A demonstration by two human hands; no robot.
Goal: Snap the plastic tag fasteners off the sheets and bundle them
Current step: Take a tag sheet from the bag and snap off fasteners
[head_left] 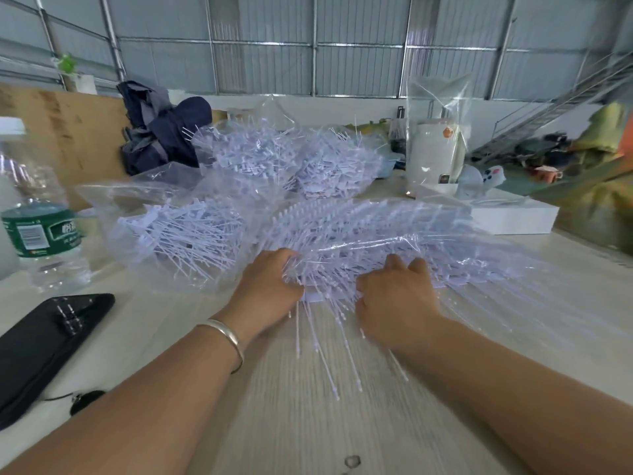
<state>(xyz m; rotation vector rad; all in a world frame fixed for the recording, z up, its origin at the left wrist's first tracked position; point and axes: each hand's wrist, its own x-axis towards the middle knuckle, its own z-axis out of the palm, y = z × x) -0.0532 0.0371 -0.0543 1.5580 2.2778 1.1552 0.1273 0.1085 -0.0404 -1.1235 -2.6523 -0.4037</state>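
We are curling our left hand (269, 286) and right hand (394, 296) into the near edge of the fastener sheets (376, 234) lying on the worktop (308, 423), both grips seemingly clutching fasteners, probably steadying the stack for snapping.

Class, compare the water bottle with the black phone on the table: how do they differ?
The water bottle stands upright; the black phone lies flat. The bottle is clear with a green label; the phone is opaque and dark. Both sit on the table, left of the left hand.
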